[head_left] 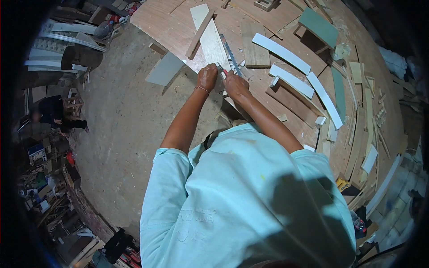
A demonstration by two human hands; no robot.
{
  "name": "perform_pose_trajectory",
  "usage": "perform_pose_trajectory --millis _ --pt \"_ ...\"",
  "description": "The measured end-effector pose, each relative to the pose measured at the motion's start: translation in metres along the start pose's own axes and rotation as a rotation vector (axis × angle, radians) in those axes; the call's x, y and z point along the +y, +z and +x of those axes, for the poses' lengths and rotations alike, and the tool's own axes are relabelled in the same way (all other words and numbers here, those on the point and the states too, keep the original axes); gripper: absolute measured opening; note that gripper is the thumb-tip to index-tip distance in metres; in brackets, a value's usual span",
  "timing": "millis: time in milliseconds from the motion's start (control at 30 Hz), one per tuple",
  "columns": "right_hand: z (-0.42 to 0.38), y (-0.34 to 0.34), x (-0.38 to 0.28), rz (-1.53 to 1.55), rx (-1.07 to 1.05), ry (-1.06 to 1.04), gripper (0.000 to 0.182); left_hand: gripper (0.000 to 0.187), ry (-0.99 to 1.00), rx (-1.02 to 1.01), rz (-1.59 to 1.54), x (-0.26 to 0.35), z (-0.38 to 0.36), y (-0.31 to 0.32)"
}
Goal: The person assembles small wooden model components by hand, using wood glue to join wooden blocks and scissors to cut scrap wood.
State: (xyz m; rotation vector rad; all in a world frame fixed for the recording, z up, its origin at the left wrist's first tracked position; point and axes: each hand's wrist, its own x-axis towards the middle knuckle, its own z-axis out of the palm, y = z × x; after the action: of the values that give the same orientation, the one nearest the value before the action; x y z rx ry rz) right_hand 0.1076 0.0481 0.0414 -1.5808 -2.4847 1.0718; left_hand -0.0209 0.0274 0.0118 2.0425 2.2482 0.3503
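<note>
My left hand is closed at the near end of a pale wooden board, fingers curled down. What it grips, if anything, is hidden by the fingers. My right hand is wrapped round a small tool with a red part; the tool's kind does not show. The two hands are close together at the table's edge. A narrow brown wood strip lies across the board. Just beyond my right hand rests a long blue-grey saw blade, with small white scraps beside it.
The wooden worktable carries white curved pieces, a green-topped piece and several offcuts. A grey panel juts out below its left edge. Across the floor, a person sits at far left among piled materials.
</note>
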Motion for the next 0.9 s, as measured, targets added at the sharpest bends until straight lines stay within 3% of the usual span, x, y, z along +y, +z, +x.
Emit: perform_pose_trajectory --millis 900 --pt "-0.002 -0.004 -0.008 -0.008 0.058 -0.006 0.028 0.009 0.001 -0.015 0.045 -0.004 0.005 0.002"
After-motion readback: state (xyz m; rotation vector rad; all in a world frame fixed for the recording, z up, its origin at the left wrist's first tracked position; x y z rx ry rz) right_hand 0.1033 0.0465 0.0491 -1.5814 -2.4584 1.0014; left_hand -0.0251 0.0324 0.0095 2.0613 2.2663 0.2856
